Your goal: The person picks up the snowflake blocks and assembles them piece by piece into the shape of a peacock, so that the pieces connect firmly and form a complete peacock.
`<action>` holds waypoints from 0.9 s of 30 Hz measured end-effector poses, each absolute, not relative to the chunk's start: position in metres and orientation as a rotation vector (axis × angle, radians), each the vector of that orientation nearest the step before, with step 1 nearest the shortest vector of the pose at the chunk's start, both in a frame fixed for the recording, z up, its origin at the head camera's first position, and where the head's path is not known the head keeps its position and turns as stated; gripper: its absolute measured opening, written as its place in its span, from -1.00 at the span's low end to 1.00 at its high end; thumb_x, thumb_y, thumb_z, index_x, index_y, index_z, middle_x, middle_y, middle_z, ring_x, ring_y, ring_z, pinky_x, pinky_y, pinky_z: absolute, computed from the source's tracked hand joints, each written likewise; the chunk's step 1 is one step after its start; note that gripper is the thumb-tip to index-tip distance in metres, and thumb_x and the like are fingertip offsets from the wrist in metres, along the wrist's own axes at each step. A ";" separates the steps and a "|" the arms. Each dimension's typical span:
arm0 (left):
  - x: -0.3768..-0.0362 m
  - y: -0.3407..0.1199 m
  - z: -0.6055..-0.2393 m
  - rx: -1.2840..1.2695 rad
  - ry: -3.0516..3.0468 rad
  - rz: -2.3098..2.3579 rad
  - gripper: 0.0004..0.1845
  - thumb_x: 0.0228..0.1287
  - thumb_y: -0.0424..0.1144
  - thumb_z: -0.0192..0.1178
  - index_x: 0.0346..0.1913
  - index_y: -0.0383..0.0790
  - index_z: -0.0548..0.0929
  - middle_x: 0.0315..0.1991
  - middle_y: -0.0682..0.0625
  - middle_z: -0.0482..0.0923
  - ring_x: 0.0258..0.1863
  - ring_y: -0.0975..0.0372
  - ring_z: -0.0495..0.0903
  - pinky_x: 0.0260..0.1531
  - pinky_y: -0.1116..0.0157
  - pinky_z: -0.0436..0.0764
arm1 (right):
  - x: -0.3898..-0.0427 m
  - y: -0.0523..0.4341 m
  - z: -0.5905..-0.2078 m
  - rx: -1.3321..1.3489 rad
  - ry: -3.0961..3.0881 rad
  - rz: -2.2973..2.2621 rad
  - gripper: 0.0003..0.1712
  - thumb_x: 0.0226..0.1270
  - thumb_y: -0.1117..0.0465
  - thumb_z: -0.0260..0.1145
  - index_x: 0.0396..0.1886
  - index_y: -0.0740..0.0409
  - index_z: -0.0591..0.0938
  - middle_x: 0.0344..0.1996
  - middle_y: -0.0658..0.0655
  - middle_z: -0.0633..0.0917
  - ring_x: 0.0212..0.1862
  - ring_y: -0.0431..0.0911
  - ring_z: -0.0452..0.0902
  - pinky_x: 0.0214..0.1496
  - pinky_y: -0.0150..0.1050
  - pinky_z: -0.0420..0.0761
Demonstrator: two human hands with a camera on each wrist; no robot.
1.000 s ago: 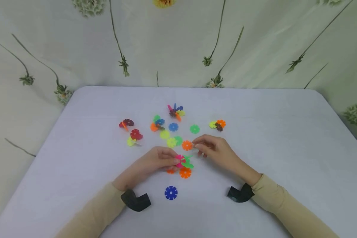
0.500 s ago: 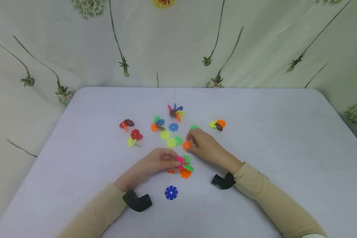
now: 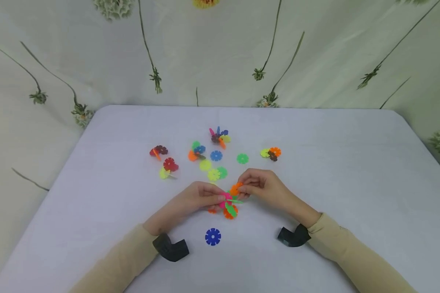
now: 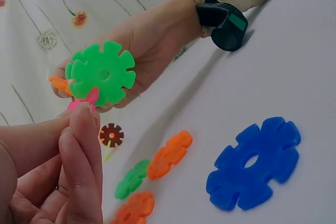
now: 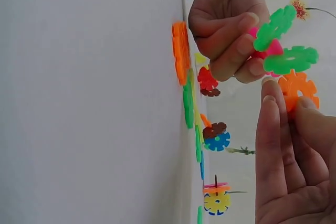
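Many small plastic discs lie on the white table (image 3: 315,171) in the head view: a dark blue disc (image 3: 212,236) near the person, a loose green disc (image 3: 242,158) farther away, and several joined clusters behind the hands. Nothing stands between the two hands. The left hand (image 3: 194,199) holds a pink-and-green cluster (image 3: 228,200) just above the table, and the right hand (image 3: 265,187) brings an orange disc (image 3: 236,189) against it.

From the left wrist view, the dark blue disc (image 4: 254,162) is seen large on the table, with orange and green discs (image 4: 152,171) lying flat beside it; the head view shows these only partly under the hands. The left fingers (image 4: 79,150) are curled and pinch the pink piece, while a green disc (image 4: 101,73) of the cluster covers part of the right hand.

From the right wrist view, the orange disc (image 5: 297,90) is pinched between the right thumb and fingertips (image 5: 273,129), just touching the cluster (image 5: 278,45), which the left hand (image 5: 226,24) grips with bent fingers.
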State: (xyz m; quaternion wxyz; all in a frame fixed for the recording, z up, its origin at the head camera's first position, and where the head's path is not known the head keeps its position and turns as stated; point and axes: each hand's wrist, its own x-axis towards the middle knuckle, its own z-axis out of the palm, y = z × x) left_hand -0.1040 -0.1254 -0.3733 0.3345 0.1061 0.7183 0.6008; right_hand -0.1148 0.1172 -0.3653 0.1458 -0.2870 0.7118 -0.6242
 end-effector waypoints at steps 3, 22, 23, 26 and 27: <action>-0.104 -0.125 -0.373 0.255 1.832 1.599 -0.66 0.26 -0.15 0.22 -0.02 -0.34 0.62 -0.33 -0.09 0.63 -0.33 0.15 0.58 -0.23 0.33 0.55 | -0.110 0.116 -0.367 -0.891 2.050 -1.816 -0.89 0.25 0.54 0.18 -0.25 0.38 0.55 -0.42 0.18 0.68 -0.37 0.04 0.64 -0.24 -0.14 0.63; -0.100 -0.123 -0.364 0.206 1.784 1.680 -0.72 0.25 -0.21 0.23 -0.10 -0.37 0.62 -0.44 -0.06 0.58 -0.40 0.17 0.55 -0.26 0.33 0.53 | -0.099 0.106 -0.366 -1.002 2.158 -1.917 -0.86 0.13 0.59 0.26 -0.38 0.34 0.56 -0.47 0.16 0.69 -0.43 -0.08 0.63 -0.34 -0.18 0.64; -0.100 -0.124 -0.363 0.224 1.783 1.681 -0.71 0.26 -0.19 0.23 -0.10 -0.36 0.62 -0.45 -0.06 0.56 -0.41 0.16 0.53 -0.27 0.34 0.53 | -0.098 0.105 -0.366 -0.989 2.128 -1.961 -0.87 0.13 0.60 0.25 -0.37 0.36 0.54 -0.47 0.20 0.69 -0.43 -0.08 0.63 -0.34 -0.17 0.64; -0.101 -0.126 -0.360 0.256 1.778 1.689 -0.71 0.26 -0.17 0.23 -0.10 -0.34 0.63 -0.47 -0.06 0.56 -0.41 0.16 0.51 -0.30 0.35 0.52 | -0.097 0.104 -0.369 -0.958 2.013 -2.077 -0.91 0.16 0.58 0.23 -0.36 0.44 0.50 -0.45 0.31 0.67 -0.40 -0.07 0.64 -0.32 -0.15 0.64; -0.101 -0.126 -0.359 0.261 1.780 1.686 -0.71 0.26 -0.18 0.23 -0.10 -0.35 0.63 -0.47 -0.05 0.55 -0.42 0.17 0.51 -0.31 0.35 0.51 | -0.097 0.104 -0.369 -0.948 1.984 -2.100 -0.92 0.18 0.56 0.24 -0.35 0.45 0.49 -0.44 0.34 0.66 -0.39 -0.08 0.64 -0.31 -0.14 0.64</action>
